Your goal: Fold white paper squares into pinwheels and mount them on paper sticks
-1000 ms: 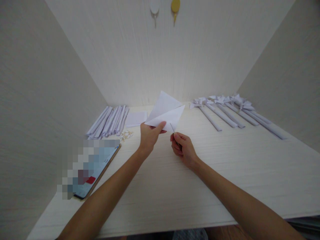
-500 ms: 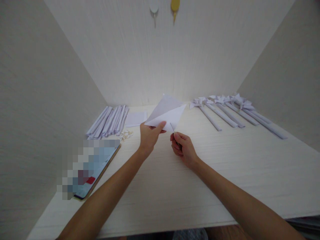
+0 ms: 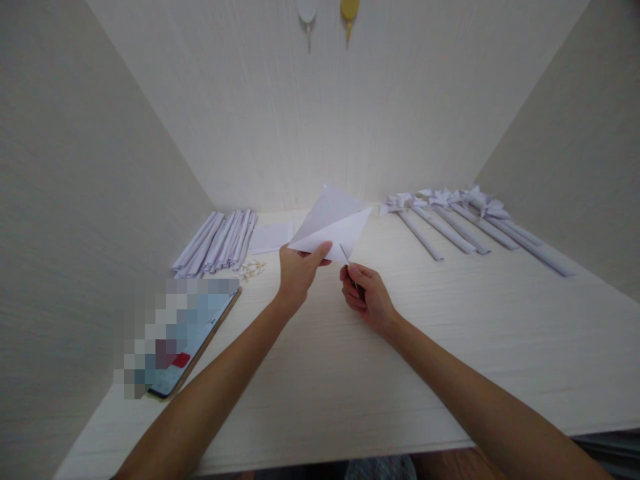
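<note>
A creased white square of paper (image 3: pixel 330 217) is raised above the table, one corner pointing up and away. My left hand (image 3: pixel 299 270) pinches its lower left edge, thumb on top and fingers beneath. Close by on the right, my right hand (image 3: pixel 367 293) is closed around dark-handled scissors (image 3: pixel 346 255). Their thin metal blade lies against the paper's lower right edge. Most of the handles are hidden by my fingers.
Rolled white paper sticks (image 3: pixel 220 243) lie at the back left, near a stack of paper squares (image 3: pixel 271 237) and small cotton-swab-like pieces (image 3: pixel 251 269). A phone (image 3: pixel 200 340) lies at left. Paper pinwheels on sticks (image 3: pixel 445 227) line the back right of the table (image 3: pixel 320 400).
Both hands, the paper and the scissors hold nearly the same place. The view has shifted very slightly.
</note>
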A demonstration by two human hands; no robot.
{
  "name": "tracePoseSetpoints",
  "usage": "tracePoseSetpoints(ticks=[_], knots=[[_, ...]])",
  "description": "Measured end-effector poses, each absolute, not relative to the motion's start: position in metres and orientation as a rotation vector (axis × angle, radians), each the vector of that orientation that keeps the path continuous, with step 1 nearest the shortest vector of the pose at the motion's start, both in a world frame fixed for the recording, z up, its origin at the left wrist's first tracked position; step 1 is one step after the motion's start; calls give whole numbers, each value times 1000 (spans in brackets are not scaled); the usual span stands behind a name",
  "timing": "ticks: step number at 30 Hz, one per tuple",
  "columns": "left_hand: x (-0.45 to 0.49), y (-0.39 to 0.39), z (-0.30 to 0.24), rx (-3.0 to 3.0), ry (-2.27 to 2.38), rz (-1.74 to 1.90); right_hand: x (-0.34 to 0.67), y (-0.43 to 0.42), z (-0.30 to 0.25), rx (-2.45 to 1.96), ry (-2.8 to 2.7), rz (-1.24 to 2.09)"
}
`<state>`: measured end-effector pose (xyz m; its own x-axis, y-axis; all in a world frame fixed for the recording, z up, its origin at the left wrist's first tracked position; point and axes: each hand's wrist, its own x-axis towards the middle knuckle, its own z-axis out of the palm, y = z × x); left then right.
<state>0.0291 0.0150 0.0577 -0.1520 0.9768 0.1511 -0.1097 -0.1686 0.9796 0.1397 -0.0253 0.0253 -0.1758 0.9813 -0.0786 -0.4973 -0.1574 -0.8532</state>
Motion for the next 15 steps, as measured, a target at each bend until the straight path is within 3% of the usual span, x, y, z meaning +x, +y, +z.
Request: tracePoseSetpoints(ticks=[15], knots=[[32, 11, 55, 1136, 1120, 1446, 140, -25, 24, -809, -812, 1600]])
